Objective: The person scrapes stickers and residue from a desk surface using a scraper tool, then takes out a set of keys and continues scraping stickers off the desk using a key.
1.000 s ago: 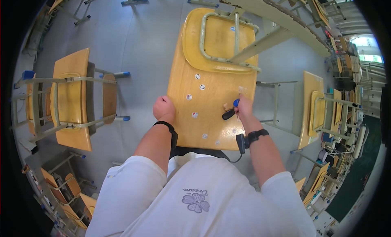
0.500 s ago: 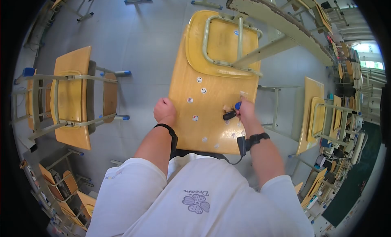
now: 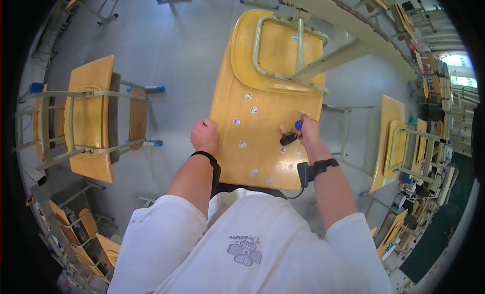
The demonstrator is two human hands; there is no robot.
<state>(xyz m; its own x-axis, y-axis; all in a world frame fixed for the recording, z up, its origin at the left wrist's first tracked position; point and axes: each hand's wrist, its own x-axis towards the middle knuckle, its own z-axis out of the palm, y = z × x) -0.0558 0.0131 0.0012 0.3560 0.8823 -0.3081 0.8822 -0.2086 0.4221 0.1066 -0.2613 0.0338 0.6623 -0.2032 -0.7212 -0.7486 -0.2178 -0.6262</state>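
My left hand (image 3: 204, 136) is closed at the left edge of the wooden desk (image 3: 227, 165), apparently gripping that edge. Over the desk's right side, my right hand (image 3: 309, 130) is closed on what looks like a bunch of keys: a blue-headed piece (image 3: 299, 125) at the fingers, a black fob (image 3: 288, 139) and a small tan charm (image 3: 283, 129) hanging beside it. Just past the fingertips is a pale, torn-looking sticker patch (image 3: 304, 113). Round stickers (image 3: 253, 110) and a square one (image 3: 243, 144) dot the desktop. What the fingertips pinch is hidden.
An upturned chair (image 3: 247, 51) lies seat-down across the desk's far end, its metal legs reaching up to the right. Other desks with upturned chairs stand left (image 3: 91, 119) and right (image 3: 388, 142). A black band and small device (image 3: 303, 174) with a cable sit on my right wrist.
My right hand and the keys have shifted slightly right and away from me. My left hand has stayed in place. The view has moved a little.
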